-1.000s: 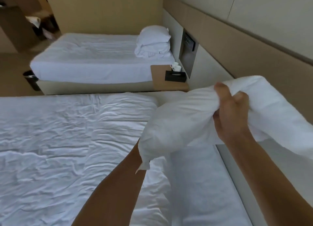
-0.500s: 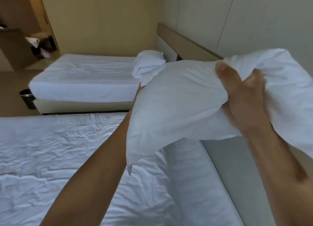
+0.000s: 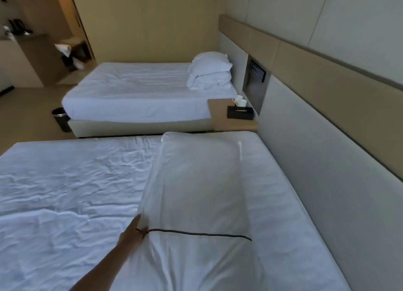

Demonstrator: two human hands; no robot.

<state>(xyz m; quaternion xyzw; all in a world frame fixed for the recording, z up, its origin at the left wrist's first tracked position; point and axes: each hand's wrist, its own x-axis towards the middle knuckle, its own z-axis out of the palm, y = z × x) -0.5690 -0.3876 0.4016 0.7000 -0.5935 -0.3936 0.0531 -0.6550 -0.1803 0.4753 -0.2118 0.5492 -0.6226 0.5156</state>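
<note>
Twin room, seen from the head camera. A white pillow point(image 3: 196, 192) lies flat on the near bed point(image 3: 65, 192), its long axis running away from the camera. It sits on the right part of the mattress, near the padded headboard point(image 3: 327, 164) but apart from it, with a strip of sheet showing between. Its far end reaches close to the bed's far edge. A thin dark line point(image 3: 196, 233) crosses the pillow's near part from left edge to right edge. Rumpled white fabric carries on past the line toward the camera.

At the pillow's left edge, just where the line starts, the left hand point(image 3: 132, 234) touches the fabric. One digit lies straight along the edge, pointing away from the camera. The other fingers are hidden by the fabric, so I cannot tell whether they pinch it or lie spread. The forearm enters from the bottom of the frame, over the sheet. The right hand is out of view.

Left of the pillow the sheet is heavily creased.

Beyond is the far bed point(image 3: 135, 94), with two stacked pillows point(image 3: 210, 72) at its head end. Between the beds, against the wall, a wooden shelf point(image 3: 220, 123) carries a black tissue box point(image 3: 239, 112) and two white cups point(image 3: 239, 101) just behind it. A dark control panel point(image 3: 257, 71) sits in the wall recess above. A black bin point(image 3: 61, 119) stands on the floor at the far bed's foot corner
</note>
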